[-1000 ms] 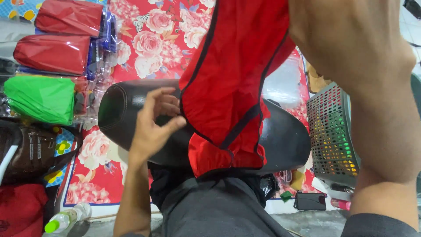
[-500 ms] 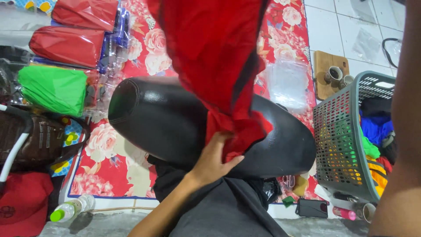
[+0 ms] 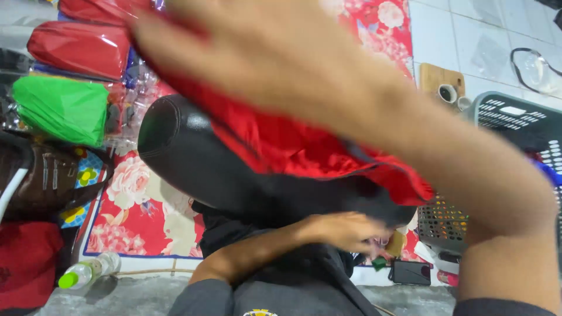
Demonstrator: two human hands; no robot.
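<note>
Draping glossy red fabric (image 3: 304, 146) over a rounded black cushion (image 3: 193, 158).

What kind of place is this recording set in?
Probably a home floor used for sorting or packing clothes: a floral mat on floor tiles, bagged garments stacked at the side, and a laundry basket.

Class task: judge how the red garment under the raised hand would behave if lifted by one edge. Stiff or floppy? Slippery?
The red garment probably hangs floppy: it creases and drapes over the black cushion. Its slight sheen suggests thin, possibly slippery fabric. It looks light, since the right hand seems to spread it alone.
</note>
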